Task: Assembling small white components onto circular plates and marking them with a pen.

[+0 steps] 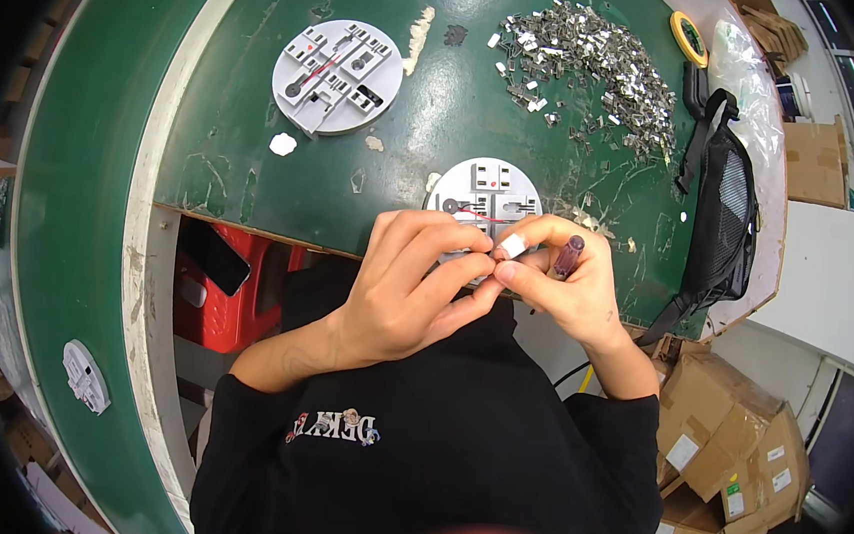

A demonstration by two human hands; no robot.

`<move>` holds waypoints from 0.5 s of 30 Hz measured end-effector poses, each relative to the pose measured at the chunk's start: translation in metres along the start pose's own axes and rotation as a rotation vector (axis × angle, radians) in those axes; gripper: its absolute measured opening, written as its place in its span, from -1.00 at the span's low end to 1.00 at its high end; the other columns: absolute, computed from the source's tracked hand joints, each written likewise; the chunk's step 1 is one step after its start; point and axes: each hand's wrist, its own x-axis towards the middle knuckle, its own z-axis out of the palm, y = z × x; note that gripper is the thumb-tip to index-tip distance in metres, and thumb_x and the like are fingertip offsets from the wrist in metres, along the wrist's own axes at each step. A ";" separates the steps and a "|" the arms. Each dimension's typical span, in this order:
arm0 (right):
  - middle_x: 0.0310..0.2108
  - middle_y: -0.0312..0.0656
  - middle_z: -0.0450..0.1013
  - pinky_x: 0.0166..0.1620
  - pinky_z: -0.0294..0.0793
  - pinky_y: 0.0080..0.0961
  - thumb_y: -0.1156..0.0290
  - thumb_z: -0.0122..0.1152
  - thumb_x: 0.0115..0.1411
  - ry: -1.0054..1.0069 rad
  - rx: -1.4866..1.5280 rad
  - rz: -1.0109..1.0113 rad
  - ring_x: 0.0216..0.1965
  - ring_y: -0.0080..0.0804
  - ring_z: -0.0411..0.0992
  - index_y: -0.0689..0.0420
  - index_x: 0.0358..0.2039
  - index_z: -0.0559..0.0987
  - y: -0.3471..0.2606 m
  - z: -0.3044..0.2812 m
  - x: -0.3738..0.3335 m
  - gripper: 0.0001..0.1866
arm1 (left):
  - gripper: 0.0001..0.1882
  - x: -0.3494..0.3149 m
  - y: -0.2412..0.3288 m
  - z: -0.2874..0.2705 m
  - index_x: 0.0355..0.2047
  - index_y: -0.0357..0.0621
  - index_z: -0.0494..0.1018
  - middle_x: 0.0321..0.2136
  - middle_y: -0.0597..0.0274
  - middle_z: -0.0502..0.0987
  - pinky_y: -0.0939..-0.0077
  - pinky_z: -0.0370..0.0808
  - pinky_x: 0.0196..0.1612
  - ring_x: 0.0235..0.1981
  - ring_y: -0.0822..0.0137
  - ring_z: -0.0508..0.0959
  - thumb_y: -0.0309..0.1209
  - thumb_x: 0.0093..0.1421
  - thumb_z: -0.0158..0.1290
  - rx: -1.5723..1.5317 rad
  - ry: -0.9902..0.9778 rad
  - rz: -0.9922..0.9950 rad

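Both hands meet over a round white plastic plate [493, 178] at the table's near edge. It carries raised blocks, black parts and a red wire, and its near side is hidden by my fingers. My left hand [411, 278] is closed in a pinch; what lies at its fingertips is too small to make out. Fingertips of my right hand [574, 287] grip a small white piece [512, 246]. That same hand also keeps a tool with a dark purple, see-through handle [571, 252], perhaps a screwdriver, tucked between its fingers.
A similar round plate [337, 77] lies at the far left of the green table [419, 116]. Several small metal-and-white parts [598, 70] are heaped far right, near a yellow tape roll [689, 39] and black bag [728, 200]. Another plate [86, 377] rests on the left green surface.
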 end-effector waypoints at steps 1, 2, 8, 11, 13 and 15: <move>-0.64 -0.44 0.38 -0.60 -0.02 -0.81 0.65 0.34 0.12 0.008 0.023 -0.010 -0.69 -0.84 0.10 0.19 -0.32 0.60 0.000 0.001 0.000 -0.87 | -0.70 -0.001 -0.001 0.001 -0.35 -0.12 0.55 -0.22 0.28 0.57 0.42 0.42 -0.10 -0.24 0.27 0.48 -0.65 -0.14 0.29 -0.020 -0.003 0.000; -0.64 -0.44 0.38 -0.61 -0.03 -0.80 0.65 0.34 0.11 0.017 0.047 -0.020 -0.69 -0.84 0.10 0.19 -0.32 0.60 -0.001 0.002 0.000 -0.87 | -0.70 -0.001 -0.001 0.001 -0.34 -0.12 0.55 -0.22 0.28 0.57 0.42 0.42 -0.10 -0.23 0.27 0.47 -0.65 -0.13 0.28 -0.039 -0.005 0.001; -0.55 -0.39 0.45 -0.61 0.00 -0.78 0.67 0.36 0.09 -0.021 0.024 -0.041 -0.67 -0.81 0.11 0.19 -0.34 0.61 -0.001 -0.005 -0.005 -0.86 | -0.74 0.003 -0.005 -0.003 -0.34 -0.13 0.54 -0.23 0.30 0.55 0.43 0.39 -0.11 -0.22 0.29 0.45 -0.63 -0.08 0.25 -0.263 -0.046 -0.069; -0.51 -0.36 0.49 -0.60 0.03 -0.77 0.67 0.36 0.07 -0.040 -0.109 -0.116 -0.66 -0.78 0.13 0.20 -0.36 0.62 -0.006 -0.010 -0.007 -0.87 | -0.76 0.006 -0.008 -0.007 -0.33 -0.13 0.53 -0.21 0.29 0.53 0.43 0.38 -0.10 -0.22 0.28 0.43 -0.61 -0.06 0.25 -0.314 -0.091 -0.096; -0.46 -0.32 0.51 -0.59 0.07 -0.76 0.67 0.37 0.06 -0.041 -0.331 -0.267 -0.65 -0.74 0.16 0.22 -0.39 0.61 -0.011 -0.013 -0.005 -0.88 | -0.78 0.008 -0.010 -0.010 -0.33 -0.13 0.53 -0.17 0.27 0.52 0.43 0.39 -0.08 -0.20 0.27 0.41 -0.60 -0.03 0.23 -0.291 -0.155 -0.103; -0.44 -0.31 0.52 -0.59 0.09 -0.75 0.67 0.37 0.05 -0.041 -0.442 -0.342 -0.64 -0.72 0.17 0.23 -0.40 0.61 -0.012 -0.014 -0.003 -0.88 | -0.79 0.012 -0.013 -0.009 -0.33 -0.14 0.53 -0.15 0.26 0.51 0.43 0.39 -0.08 -0.19 0.26 0.40 -0.60 -0.02 0.23 -0.281 -0.188 -0.106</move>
